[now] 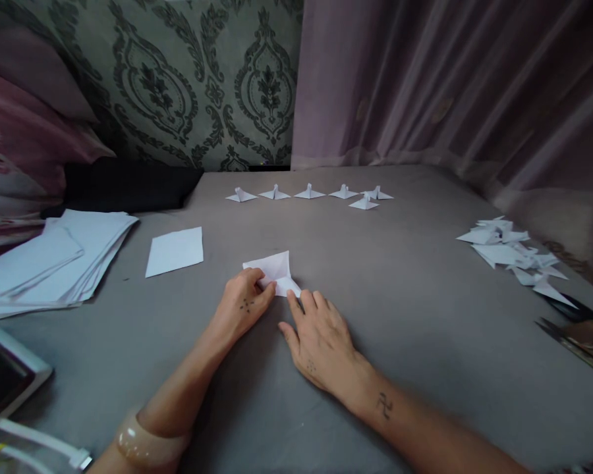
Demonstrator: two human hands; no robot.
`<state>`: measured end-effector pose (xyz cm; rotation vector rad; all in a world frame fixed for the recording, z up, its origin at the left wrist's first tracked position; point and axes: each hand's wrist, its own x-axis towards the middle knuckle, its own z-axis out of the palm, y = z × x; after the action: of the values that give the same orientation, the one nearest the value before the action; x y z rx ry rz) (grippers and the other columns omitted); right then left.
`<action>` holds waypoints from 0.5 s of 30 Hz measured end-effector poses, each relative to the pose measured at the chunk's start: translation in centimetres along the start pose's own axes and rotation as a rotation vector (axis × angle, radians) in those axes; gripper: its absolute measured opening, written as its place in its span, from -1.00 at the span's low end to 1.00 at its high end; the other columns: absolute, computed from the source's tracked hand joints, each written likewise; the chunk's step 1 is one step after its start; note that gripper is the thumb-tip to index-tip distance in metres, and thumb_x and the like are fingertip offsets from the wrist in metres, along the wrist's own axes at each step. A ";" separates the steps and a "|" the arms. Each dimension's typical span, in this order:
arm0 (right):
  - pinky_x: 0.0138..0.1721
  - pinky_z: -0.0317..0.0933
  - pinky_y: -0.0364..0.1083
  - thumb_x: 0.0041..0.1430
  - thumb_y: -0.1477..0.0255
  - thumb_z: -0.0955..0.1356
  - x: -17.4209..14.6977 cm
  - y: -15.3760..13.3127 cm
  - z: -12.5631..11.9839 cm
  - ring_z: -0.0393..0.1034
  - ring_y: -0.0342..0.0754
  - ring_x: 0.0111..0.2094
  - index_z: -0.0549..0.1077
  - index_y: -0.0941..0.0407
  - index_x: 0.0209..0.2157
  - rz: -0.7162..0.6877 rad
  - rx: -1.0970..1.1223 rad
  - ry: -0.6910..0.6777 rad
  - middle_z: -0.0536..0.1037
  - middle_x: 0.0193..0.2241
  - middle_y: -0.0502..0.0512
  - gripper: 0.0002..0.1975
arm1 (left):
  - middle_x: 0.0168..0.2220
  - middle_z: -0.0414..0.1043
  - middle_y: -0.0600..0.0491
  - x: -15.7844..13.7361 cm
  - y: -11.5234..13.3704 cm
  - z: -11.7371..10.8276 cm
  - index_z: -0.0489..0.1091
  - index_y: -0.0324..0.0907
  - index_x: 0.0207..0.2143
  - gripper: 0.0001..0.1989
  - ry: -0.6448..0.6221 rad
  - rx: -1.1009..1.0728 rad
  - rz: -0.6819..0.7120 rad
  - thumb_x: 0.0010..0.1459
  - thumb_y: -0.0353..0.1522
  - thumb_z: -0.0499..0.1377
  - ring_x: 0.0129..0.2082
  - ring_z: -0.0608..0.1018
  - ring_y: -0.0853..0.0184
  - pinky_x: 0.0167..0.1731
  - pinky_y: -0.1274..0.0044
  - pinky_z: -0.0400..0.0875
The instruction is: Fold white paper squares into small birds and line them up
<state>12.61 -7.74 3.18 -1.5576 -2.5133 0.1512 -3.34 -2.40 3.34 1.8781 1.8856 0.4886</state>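
Observation:
A partly folded piece of white paper (275, 265) lies on the grey surface in front of me, with one flap raised at the back and creases across it. My left hand (244, 299) is at its left side, thumb and fingers closed on the paper's near left edge. My right hand (323, 336) lies palm down, its fingers stretched out and the tips touching the paper's right corner. The thumb of that hand is held apart, and nothing is gripped in it. Left of the folded piece lies a flat white paper square (174, 252).
Several folded paper birds (310, 191) stand in a row at the back. More paper birds (516, 253) are heaped at the right, beside dark scissors (570, 342). At the left are stacked white sheets (74, 257), black cloth (123, 186), a dark device (4, 375) and a white cable (42, 440).

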 end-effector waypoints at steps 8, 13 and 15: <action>-0.22 0.16 0.04 0.28 0.19 0.20 0.9 -0.8 0.1 0.20 0.08 -0.21 0.23 0.25 0.17 -0.004 -0.089 0.004 0.41 -0.19 0.25 -0.45 | -0.62 0.28 0.15 0.3 -0.5 -0.3 0.31 -0.20 -0.55 -0.75 -0.057 -0.100 -0.018 0.06 -0.22 0.06 -0.59 0.32 0.42 -0.55 0.59 0.12; -0.25 0.16 0.04 0.29 0.18 0.19 0.9 -0.8 0.2 0.20 0.09 -0.21 0.24 0.27 0.17 -0.025 -0.097 -0.001 0.40 -0.21 0.25 -0.44 | -0.63 0.31 0.14 0.4 -1.5 -0.5 0.34 -0.21 -0.52 -0.75 -0.153 -0.206 -0.004 0.05 -0.22 0.06 -0.59 0.34 0.40 -0.58 0.60 0.14; -0.24 0.17 0.05 0.29 0.19 0.18 0.6 -0.6 0.2 0.20 0.09 -0.20 0.24 0.28 0.16 -0.034 -0.082 0.007 0.40 -0.21 0.25 -0.45 | -0.62 0.33 0.13 0.4 -2.1 -0.5 0.33 -0.20 -0.52 -0.75 -0.184 -0.254 0.014 0.05 -0.21 0.07 -0.59 0.36 0.39 -0.59 0.60 0.15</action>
<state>11.76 -7.48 3.18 -1.5410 -2.5688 0.0385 -5.36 -2.00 2.67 1.7084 1.6118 0.5146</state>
